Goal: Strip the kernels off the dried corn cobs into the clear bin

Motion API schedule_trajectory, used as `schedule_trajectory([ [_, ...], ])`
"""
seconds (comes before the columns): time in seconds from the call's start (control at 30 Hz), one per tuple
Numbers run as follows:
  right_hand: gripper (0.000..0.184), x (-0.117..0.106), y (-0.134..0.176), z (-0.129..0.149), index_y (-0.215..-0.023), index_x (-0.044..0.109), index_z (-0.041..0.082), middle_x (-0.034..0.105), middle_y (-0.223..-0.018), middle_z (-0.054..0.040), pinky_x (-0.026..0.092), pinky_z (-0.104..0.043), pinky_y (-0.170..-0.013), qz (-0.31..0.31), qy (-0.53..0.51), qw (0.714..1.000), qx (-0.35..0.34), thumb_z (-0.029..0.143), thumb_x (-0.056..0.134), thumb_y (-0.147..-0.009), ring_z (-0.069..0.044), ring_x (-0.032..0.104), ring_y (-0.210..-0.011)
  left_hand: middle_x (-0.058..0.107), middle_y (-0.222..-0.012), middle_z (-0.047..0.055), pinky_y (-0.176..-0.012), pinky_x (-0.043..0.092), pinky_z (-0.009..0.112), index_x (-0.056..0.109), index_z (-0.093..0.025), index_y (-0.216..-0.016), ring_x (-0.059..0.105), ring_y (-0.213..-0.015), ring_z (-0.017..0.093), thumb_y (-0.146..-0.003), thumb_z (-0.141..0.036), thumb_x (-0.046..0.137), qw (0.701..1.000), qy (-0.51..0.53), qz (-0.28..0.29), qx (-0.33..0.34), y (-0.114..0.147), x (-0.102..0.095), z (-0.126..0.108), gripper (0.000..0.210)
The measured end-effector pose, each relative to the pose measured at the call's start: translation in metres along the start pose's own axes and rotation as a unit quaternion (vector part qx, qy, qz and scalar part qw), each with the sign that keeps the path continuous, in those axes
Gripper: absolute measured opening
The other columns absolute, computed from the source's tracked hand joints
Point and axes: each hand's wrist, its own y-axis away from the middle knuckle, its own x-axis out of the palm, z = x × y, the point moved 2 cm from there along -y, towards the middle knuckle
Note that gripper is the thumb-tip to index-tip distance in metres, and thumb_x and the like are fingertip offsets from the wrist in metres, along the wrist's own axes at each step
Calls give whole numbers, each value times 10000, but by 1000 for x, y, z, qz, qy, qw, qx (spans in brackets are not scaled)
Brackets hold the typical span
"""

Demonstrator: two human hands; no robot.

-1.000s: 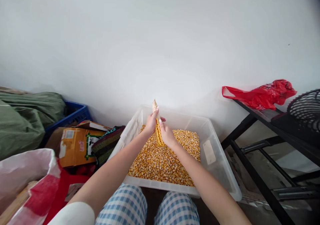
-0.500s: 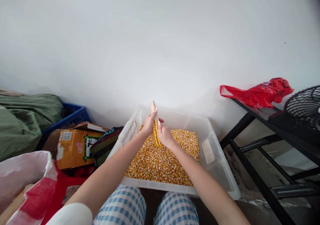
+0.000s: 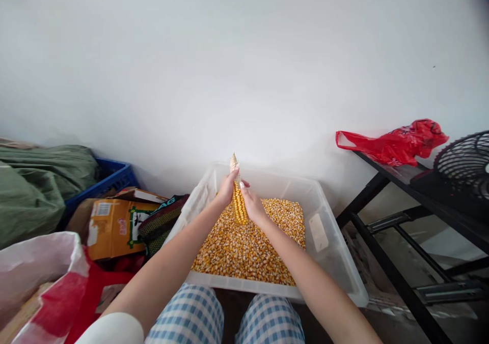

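Observation:
An ear of corn (image 3: pixel 239 206) is held upright and slightly tilted above a translucent plastic bin (image 3: pixel 332 252). Its pointed upper end is bare pale cob, while yellow kernels still cover the lower part. My left hand (image 3: pixel 226 187) is closed around the upper half from the left. My right hand (image 3: pixel 252 201) lies along the right side of the ear, its thumb pressed on the kernels and its other fingers mostly hidden behind. Loose corn kernels (image 3: pixel 244 255) form a thick layer in the bin under both hands.
On the left are a red and white bag (image 3: pixel 61 293), an orange cardboard box (image 3: pixel 110 227), a mesh bag (image 3: pixel 160 222) and a blue crate (image 3: pixel 118 178) with green cloth (image 3: pixel 34 191). At right, a black rack (image 3: pixel 382 181) carries a red plastic bag (image 3: pixel 405 143) and a fan (image 3: pixel 466 163).
My right hand has shifted slightly up along the ear and its fingers have straightened from a tighter curl. My left hand keeps its hold, almost unmoved.

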Motion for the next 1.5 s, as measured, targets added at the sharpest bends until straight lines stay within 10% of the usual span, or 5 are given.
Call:
schedule_trajectory([
  [1.5,595,4,-3,4,-1191,502,188,575,-1141,-79,371,-318,-943,17,-63,998,19,581,221,-844,-186,500,-1106,619,-528,74,-505,460,296,660,-128,-715,610,-575,224,-701,-541,515,1000,10,-6,22,-2,1,2,438],
])
